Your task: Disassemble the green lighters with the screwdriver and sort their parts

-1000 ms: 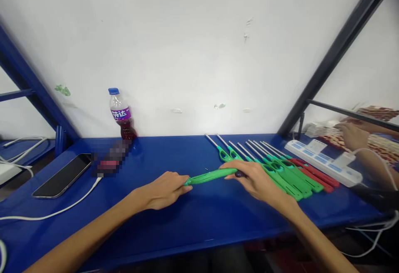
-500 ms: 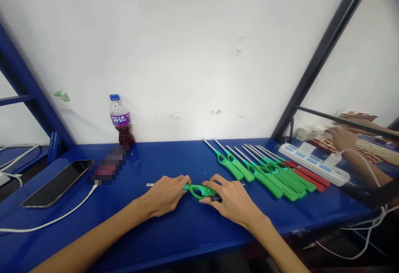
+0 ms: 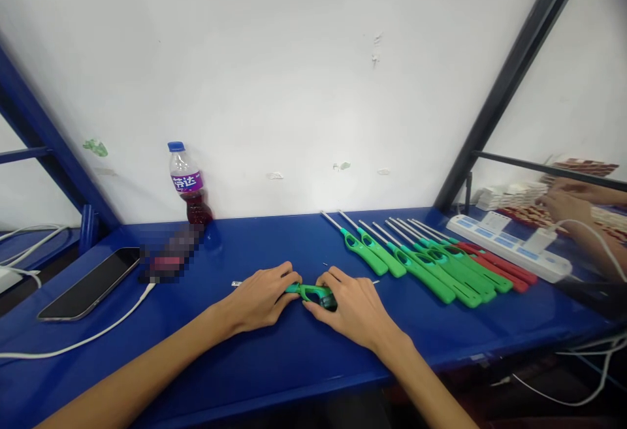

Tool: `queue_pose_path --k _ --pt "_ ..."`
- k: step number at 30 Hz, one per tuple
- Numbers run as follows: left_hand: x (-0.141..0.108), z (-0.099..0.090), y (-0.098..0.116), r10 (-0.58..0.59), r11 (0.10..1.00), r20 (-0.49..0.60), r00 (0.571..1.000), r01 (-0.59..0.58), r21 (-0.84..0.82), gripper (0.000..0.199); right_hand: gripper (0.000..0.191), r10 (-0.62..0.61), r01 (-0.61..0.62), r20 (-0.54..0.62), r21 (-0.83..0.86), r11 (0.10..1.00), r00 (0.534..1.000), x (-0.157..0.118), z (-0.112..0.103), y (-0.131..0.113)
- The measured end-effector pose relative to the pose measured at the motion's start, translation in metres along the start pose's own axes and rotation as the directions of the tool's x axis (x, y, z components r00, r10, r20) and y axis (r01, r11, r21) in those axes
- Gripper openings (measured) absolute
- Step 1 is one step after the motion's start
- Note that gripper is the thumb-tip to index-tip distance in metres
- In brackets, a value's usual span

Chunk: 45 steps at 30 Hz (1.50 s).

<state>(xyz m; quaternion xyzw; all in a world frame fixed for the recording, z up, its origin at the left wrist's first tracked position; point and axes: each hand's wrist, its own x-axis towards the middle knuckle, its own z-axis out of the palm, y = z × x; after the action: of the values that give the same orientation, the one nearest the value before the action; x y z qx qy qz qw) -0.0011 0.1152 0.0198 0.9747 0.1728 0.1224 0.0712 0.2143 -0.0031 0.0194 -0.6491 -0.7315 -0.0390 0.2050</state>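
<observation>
A green lighter (image 3: 308,290) with a looped trigger guard lies across the middle, low over the blue table (image 3: 274,377). My left hand (image 3: 264,295) pinches its left end beside the guard. Round its right part, my right hand (image 3: 350,305) has its fingers closed, and a dark piece (image 3: 329,301) shows by the thumb and fingertips. The handle is mostly hidden under that hand. To the right, several green lighters (image 3: 426,275) with metal rods lie slanted side by side, followed by red ones (image 3: 499,267).
A bottle (image 3: 187,184) stands by the wall at left. Near it lie a phone (image 3: 91,283), a pixelated object (image 3: 171,256) and a white cable (image 3: 112,328). A power strip (image 3: 509,246) is at right. Beyond the frame post, another person's hands (image 3: 568,210) are near stacked pieces (image 3: 514,195).
The camera view has shifted slightly. My right hand's fingers have moved in closer around the guard, near the dark piece. My left hand keeps its pinch.
</observation>
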Motion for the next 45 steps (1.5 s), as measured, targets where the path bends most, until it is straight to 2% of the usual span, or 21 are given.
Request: queue_pose_path --k 7,11,16,26,35,40,45 --pt "-0.002 -0.008 -0.009 -0.031 0.999 -0.061 0.998 0.032 0.02 0.029 0.024 0.036 -0.034 -0.051 0.027 0.999 0.998 -0.002 -0.001 0.009" --pt "-0.003 -0.011 -0.011 -0.039 0.999 -0.083 0.996 0.04 0.011 0.027 0.029 0.028 -0.027 -0.032 0.043 0.999 0.999 -0.001 -0.002 0.013" --pt "-0.002 -0.008 -0.008 -0.006 1.0 -0.085 0.996 0.004 -0.022 0.026 0.034 0.012 -0.012 -0.013 0.059 0.998 1.0 -0.001 -0.001 0.011" --pt "-0.001 0.001 -0.01 0.026 0.993 -0.101 0.995 -0.038 -0.111 0.03 0.032 0.015 -0.012 -0.023 0.098 0.995 1.0 -0.003 0.0 0.008" --pt "-0.001 0.004 -0.01 0.028 0.986 -0.119 0.993 -0.047 -0.162 0.025 0.03 0.119 -0.091 -0.167 0.166 0.982 0.979 -0.003 0.002 0.005" --pt "-0.002 0.005 -0.01 0.033 0.984 -0.119 0.992 -0.053 -0.169 0.018 0.033 0.17 -0.111 -0.26 0.227 0.968 0.951 -0.002 -0.002 0.006" --pt "-0.003 0.003 -0.008 0.036 0.986 -0.114 0.993 -0.054 -0.156 0.019 0.04 0.244 -0.147 -0.362 0.274 0.95 0.9 0.0 -0.008 0.009"
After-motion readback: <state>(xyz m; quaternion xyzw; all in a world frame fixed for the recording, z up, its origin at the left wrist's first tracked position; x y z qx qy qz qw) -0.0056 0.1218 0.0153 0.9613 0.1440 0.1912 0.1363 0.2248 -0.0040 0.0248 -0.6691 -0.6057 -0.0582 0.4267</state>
